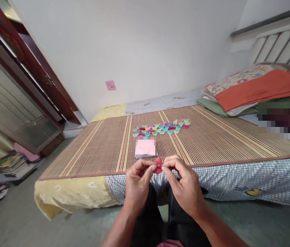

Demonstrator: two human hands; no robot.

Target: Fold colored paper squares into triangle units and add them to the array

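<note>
A small red piece of folded paper (158, 166) is held up in front of the bed's near edge. My left hand (137, 181) pinches its left side between thumb and finger. On its right side my right hand (183, 181) grips it the same way. Just beyond my hands a stack of paper squares (145, 148) lies on the mat, with a pink sheet on top. Farther back, several folded paper pieces (160, 128) in many colours stand in close rows. The finer folds of the red paper are too small to make out.
A striped bamboo mat (83, 151) covers the bed, over a checked and yellow sheet (78, 192). Folded bedding (258, 85) is piled at the back right. A pink note (110, 85) is stuck to the wall. Books (12, 164) are stacked at the left.
</note>
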